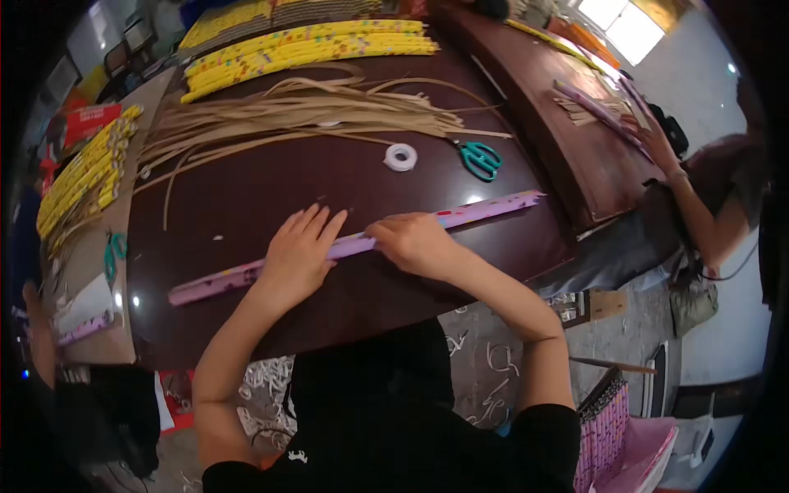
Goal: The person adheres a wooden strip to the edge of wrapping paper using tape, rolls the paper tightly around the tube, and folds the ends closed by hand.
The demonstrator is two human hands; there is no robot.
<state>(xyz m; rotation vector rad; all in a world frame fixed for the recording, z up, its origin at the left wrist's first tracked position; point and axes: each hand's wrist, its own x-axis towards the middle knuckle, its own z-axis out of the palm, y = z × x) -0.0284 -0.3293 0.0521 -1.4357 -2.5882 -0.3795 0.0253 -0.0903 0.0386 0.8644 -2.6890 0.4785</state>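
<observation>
A long, thin roll wrapped in purple patterned paper (493,209) lies slantwise across the dark red table (362,185). My left hand (297,251) rests on the roll left of its middle, with its fingers stretched out and apart. Just to the right, my right hand (415,244) is closed on the roll, its fingers bent and pressed together near the paper's edge. Beyond the hands sit a white roll of tape (400,157) and teal-handled scissors (481,160).
Brown strips (312,115) spread across the table behind, with yellow patterned rolls (312,45) beyond. More yellow rolls (90,168) and other scissors (114,255) lie on the left table. A co-worker's arm (703,209) reaches over the right table (567,123).
</observation>
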